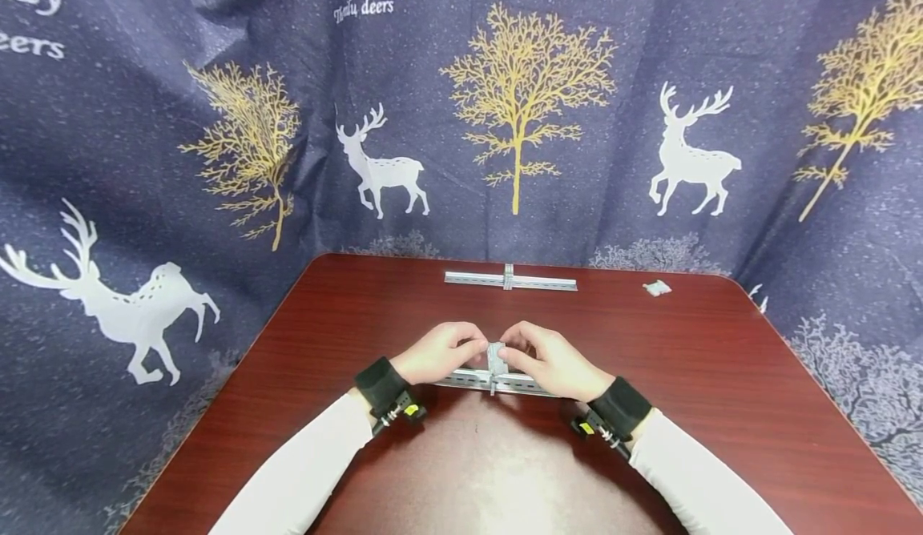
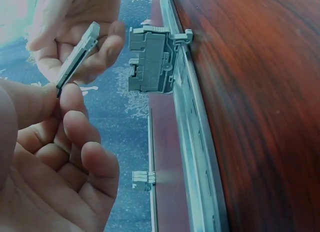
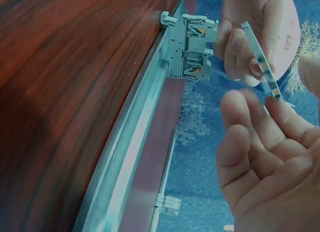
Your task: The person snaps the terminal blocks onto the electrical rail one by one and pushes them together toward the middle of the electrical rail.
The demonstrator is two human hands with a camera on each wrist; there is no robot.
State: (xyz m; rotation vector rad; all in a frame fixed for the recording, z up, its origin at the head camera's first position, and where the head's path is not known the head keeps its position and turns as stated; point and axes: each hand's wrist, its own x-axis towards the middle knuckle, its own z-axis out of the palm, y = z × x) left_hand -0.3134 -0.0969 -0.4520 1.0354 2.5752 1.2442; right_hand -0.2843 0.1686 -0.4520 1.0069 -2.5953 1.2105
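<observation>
A thin grey terminal block [image 2: 79,54] is held between the two hands above a slotted metal DIN rail [image 1: 530,384]. My left hand [image 1: 445,352] pinches one end of it between thumb and index finger, as the left wrist view shows. At the other end, the fingertips of my right hand [image 1: 555,361] grip it; in the right wrist view its narrow edge with orange spots [image 3: 263,65] shows. Another grey terminal block [image 2: 150,59] stands clipped upright on the rail, just beside the fingers. The hands cover parts of the rail in the head view.
Farther back on the reddish-brown table [image 1: 360,303] lies a second DIN rail [image 1: 472,278] with a small group of terminal blocks [image 1: 508,276] on it. A loose grey piece [image 1: 657,287] lies at the back right. A dark patterned cloth [image 1: 461,118] hangs behind the table.
</observation>
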